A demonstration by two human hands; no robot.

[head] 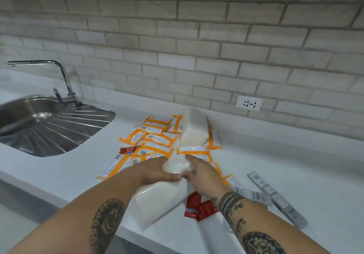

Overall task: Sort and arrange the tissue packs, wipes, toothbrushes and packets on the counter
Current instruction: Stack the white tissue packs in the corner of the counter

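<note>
Tissue pack (157, 200) at counter (275, 165) front edge, gripped by left hand (157, 172) and right hand (200, 174), likely to lift off packets (157, 141).

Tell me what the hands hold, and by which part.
The left hand and right hand both grip the near tissue pack at its far end, one on each side.

Pale brick wall (197, 36) with socket (249, 103) behind steel sink (49, 127).

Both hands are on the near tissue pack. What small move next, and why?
Probably lift the near tissue pack and set it beside the far tissue pack: left hand and right hand both hold it, amid scattered orange wipes.
</note>
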